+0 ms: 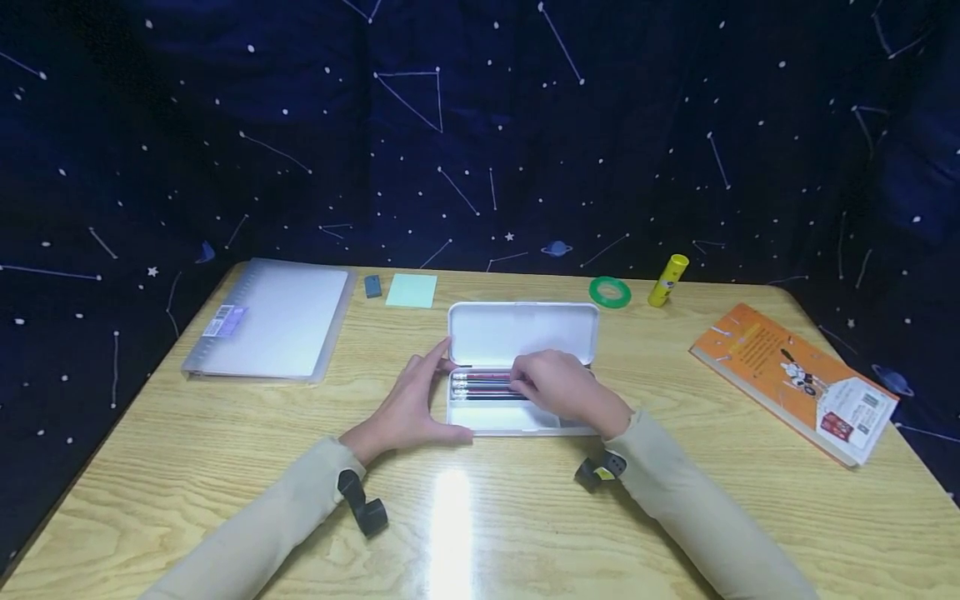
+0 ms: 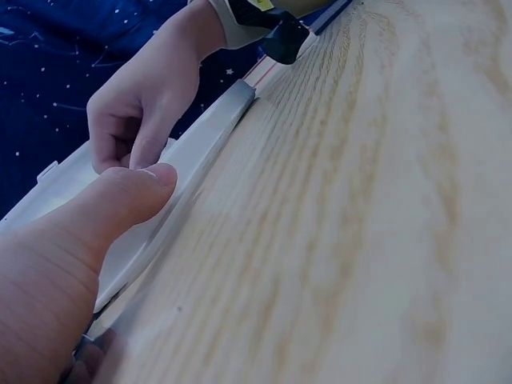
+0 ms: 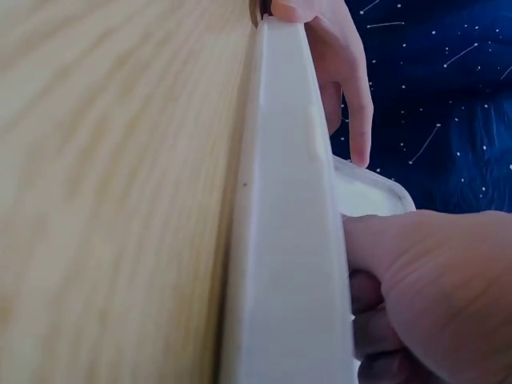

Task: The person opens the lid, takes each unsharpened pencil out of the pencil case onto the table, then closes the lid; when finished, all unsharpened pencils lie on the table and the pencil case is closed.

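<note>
An opened white pencil case [image 1: 504,421] lies on the table, its lid [image 1: 522,332] tipped back. Several pencils [image 1: 480,387] lie side by side in it, eraser ends to the left. My left hand [image 1: 411,408] spans the case's left end, thumb along the front edge and extended fingers by the hinge corner. My right hand [image 1: 558,385] reaches into the case with curled fingers, its thumb and index pinching at the pencils; the fingertips are partly hidden. In the left wrist view the right hand [image 2: 152,96] is bent down behind the case's front wall [image 2: 180,200].
At the left lies a clear-covered binder [image 1: 277,321]. Along the back are a dark eraser [image 1: 372,287], pale green sticky notes [image 1: 412,291], a green tape roll [image 1: 596,292] and a yellow glue stick [image 1: 667,281]. An orange book [image 1: 787,375] lies at the right.
</note>
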Demonstrator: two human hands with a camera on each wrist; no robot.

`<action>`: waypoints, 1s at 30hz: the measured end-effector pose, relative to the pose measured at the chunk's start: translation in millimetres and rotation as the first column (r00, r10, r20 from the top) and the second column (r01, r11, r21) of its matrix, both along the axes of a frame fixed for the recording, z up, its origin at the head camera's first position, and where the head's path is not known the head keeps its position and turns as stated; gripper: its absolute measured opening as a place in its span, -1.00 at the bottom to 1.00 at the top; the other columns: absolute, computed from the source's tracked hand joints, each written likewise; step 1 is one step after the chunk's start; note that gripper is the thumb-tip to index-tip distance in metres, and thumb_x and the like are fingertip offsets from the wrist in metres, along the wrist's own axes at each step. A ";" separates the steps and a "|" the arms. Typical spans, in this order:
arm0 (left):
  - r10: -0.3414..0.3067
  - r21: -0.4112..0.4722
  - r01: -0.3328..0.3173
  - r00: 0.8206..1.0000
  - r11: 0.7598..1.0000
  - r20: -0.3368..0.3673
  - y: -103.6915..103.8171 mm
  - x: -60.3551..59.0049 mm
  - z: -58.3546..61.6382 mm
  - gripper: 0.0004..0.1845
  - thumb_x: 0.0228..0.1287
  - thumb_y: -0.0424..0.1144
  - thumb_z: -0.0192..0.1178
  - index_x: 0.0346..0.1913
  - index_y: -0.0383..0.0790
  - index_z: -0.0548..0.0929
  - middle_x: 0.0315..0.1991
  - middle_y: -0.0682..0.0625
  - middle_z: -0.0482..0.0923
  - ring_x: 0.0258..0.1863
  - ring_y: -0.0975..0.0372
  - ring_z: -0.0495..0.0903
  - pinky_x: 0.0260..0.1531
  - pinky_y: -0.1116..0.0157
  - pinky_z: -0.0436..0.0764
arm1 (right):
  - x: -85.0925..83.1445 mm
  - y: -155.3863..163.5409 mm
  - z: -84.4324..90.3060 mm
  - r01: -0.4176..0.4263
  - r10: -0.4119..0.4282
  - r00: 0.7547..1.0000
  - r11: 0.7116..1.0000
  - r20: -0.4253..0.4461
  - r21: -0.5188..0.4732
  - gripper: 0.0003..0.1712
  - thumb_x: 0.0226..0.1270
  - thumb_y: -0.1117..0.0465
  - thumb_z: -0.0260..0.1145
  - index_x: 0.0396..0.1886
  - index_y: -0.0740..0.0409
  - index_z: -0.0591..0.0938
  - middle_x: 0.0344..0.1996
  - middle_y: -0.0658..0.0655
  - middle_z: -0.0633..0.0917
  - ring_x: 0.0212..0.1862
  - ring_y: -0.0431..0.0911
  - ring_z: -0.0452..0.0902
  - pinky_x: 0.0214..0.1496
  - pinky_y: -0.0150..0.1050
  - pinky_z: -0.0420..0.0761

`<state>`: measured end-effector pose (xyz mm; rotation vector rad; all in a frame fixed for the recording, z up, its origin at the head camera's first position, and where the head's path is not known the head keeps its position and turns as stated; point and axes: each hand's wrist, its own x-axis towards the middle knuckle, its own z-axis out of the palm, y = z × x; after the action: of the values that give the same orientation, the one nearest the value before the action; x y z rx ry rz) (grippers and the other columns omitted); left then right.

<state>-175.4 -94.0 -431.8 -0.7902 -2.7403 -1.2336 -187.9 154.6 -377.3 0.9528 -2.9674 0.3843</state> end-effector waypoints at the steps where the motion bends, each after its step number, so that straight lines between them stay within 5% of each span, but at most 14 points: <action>1: 0.004 0.003 -0.004 1.000 1.000 0.000 0.2 0.2 -0.3 0.46 -0.49 0.17 0.62 0.53 -0.12 -0.06 0.18 0.08 0.48 -0.03 0.26 0.32 0.08 0.18 0.40 | 1.0 0.5 0.6 0.015 -0.015 1.000 1.000 0.010 -0.003 -0.88 0.33 0.15 0.29 -0.31 0.09 0.70 -0.43 -0.04 0.71 -0.39 -0.23 0.55 -0.21 -0.22 0.60; 9: -0.003 -0.011 0.003 1.000 1.000 0.012 1.0 0.7 -1.0 0.46 -0.47 0.20 0.60 0.54 -0.09 -0.08 0.20 0.11 0.46 -0.04 0.27 0.30 0.06 0.21 0.38 | 16.8 37.6 9.3 0.147 -0.150 0.988 0.985 -0.031 -0.095 -0.88 0.35 0.17 0.28 -0.23 0.12 0.62 -0.56 -0.04 0.58 -0.51 -0.21 0.38 -0.40 -0.29 0.44; 17: -0.009 -0.001 0.009 1.000 1.000 0.015 -0.1 0.0 1.0 0.46 -0.47 0.19 0.61 0.54 -0.10 -0.08 0.20 0.08 0.46 -0.03 0.26 0.31 0.06 0.19 0.38 | 31.1 115.9 -9.3 0.198 -0.218 0.968 0.968 -0.123 -0.153 -0.94 0.23 0.28 0.37 -0.36 0.06 0.64 -0.53 -0.06 0.59 -0.51 -0.23 0.32 -0.45 -0.34 0.36; 30: 0.006 0.004 -0.006 1.000 1.000 0.030 0.6 0.8 -0.6 0.47 -0.51 0.22 0.60 0.54 -0.05 -0.08 0.19 0.12 0.45 0.04 0.26 0.32 0.19 0.11 0.36 | 47.8 189.0 -17.5 0.295 -0.306 0.937 0.951 -0.170 -0.091 -0.92 0.21 0.29 0.38 -0.41 0.05 0.63 -0.69 -0.15 0.44 -0.62 -0.31 0.18 -0.57 -0.38 0.21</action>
<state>-174.6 -93.5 -432.4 -0.7695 -2.7605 -1.2590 -140.1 343.6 -394.8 0.4842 -2.8468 0.3596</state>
